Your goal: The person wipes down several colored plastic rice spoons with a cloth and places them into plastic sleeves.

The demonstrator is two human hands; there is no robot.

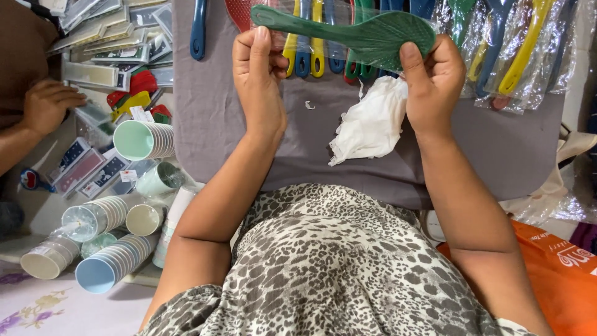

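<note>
— What have I got in the hands right now?

— My left hand (pixel 258 74) pinches the handle of a green paddle (pixel 354 34); my right hand (pixel 435 78) grips its wide end. Both clamped on it, held up over the grey cloth (pixel 385 168).

— How far along?

— I'd judge midway: bagged paddles (pixel 510 50) lie just beyond my right hand, this one looks half in its clear sleeve. A crumpled white rag (pixel 370 124) sits below.

— Surroundings?

— Stacked cups (pixel 143 140) left of my left arm, and another person's hand (pixel 46 102) on flat packets (pixel 102 46).

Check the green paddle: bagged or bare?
Bagged. Clear plastic film covers the green paddle between left hand and right hand.
</note>
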